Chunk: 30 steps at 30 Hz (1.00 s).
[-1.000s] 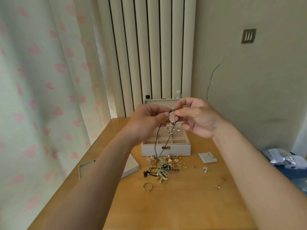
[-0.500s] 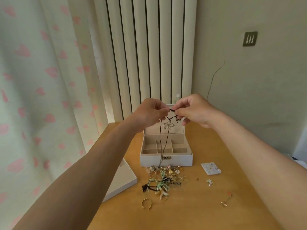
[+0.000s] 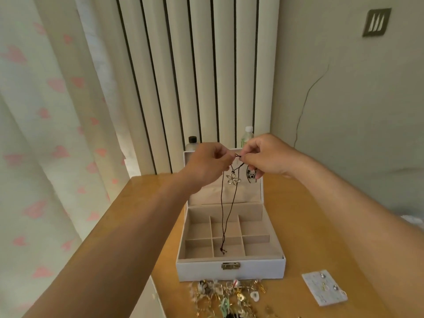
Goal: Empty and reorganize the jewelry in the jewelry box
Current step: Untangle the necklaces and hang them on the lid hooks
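A white jewelry box [image 3: 230,270] stands open on the wooden table, its beige compartments bare. Above it, my left hand [image 3: 207,165] and my right hand [image 3: 267,157] pinch the top of a dark cord necklace [image 3: 226,216] between them. A silver flower pendant [image 3: 233,179] hangs just under my hands, and the cord's loop dangles down over the box's front middle compartment. A small camera-shaped charm [image 3: 251,175] shows below my right hand. A tangled pile of jewelry [image 3: 229,297] lies on the table in front of the box.
A white earring card [image 3: 324,287] lies right of the pile. Two bottles [image 3: 191,143] stand behind the box lid, against a ribbed radiator. A heart-print curtain hangs at the left. A white tray edge [image 3: 158,301] shows at the lower left of the table.
My view has tilted and come closer to the box. Both hands have kept pinching the cord, and the necklace's lower end now hangs over the box rather than the pile.
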Motion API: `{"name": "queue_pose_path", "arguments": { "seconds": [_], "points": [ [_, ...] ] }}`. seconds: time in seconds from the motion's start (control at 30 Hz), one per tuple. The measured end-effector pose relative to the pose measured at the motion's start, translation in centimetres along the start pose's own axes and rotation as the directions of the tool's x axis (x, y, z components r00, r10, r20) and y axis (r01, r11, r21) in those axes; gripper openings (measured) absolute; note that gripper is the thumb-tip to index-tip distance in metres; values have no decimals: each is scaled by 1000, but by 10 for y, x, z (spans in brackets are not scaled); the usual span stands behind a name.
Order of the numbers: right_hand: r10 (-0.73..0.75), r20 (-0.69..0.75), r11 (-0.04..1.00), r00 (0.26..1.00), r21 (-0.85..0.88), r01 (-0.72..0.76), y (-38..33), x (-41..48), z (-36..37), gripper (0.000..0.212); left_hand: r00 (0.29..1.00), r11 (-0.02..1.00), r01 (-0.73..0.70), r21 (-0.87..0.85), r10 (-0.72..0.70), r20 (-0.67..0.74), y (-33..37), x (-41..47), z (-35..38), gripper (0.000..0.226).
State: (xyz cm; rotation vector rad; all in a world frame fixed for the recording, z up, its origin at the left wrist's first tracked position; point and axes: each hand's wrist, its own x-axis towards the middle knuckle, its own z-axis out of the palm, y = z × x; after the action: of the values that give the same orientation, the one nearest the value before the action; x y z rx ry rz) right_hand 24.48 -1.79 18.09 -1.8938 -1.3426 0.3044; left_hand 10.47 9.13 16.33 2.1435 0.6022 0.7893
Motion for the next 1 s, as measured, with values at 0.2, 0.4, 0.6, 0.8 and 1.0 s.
{"name": "queue_pose_path", "arguments": {
  "seconds": [0.2, 0.4, 0.6, 0.8, 1.0],
  "points": [
    [-9, -125, 988, 992, -157, -11, 40, 48, 18, 23, 994, 972, -60, 226, 78, -71, -38, 47, 21, 15],
    [31, -193, 986, 981, -153, -62, 75, 58, 34, 30, 996, 952, -9, 307, 35, -77, -63, 59, 48, 16],
    [5, -169, 982, 986, -184, -36, 94, 46, 53, 12, 1000, 912, 6, 410, -5, -4, -86, 52, 63, 16],
    [-202, -397, 900, 895, -436, 10, 103, 58, 68, 13, 996, 905, 9, 425, 29, -84, -86, 61, 70, 18],
    [-357, -507, 825, 785, -565, 10, 96, 68, 79, 17, 973, 879, 72, 472, 43, -227, -82, 75, 73, 30]
  ]
}}
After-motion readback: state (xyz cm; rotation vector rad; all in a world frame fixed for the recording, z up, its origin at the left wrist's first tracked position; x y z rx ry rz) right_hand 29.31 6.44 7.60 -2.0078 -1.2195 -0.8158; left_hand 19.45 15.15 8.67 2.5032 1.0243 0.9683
